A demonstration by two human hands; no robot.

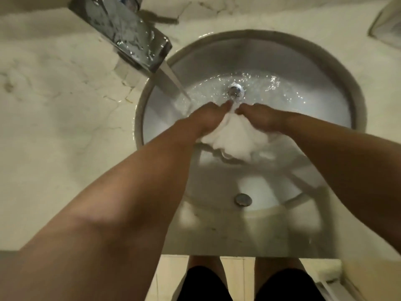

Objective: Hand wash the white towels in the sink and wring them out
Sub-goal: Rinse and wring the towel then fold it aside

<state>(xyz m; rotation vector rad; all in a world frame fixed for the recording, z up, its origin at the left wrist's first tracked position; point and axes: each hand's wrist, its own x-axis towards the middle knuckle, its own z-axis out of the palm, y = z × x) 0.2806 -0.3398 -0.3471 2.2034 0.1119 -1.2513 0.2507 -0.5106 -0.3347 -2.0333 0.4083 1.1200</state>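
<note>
A bunched, wet white towel [233, 139] hangs in the middle of the round sink [338, 88], held between both hands. My left hand [206, 119] grips its left side and my right hand [260, 118] grips its right side, fingertips nearly touching above the drain [235, 92]. Water pours from the chrome faucet [130, 38] at the upper left and lands just left of my left hand. Shallow water ripples around the drain.
Pale marble counter [65, 105] surrounds the sink. An overflow hole [243, 199] sits in the near wall of the basin. A pale object [388, 25] lies at the top right corner. A rolled towel [327, 271] rests low at the right, beside my legs.
</note>
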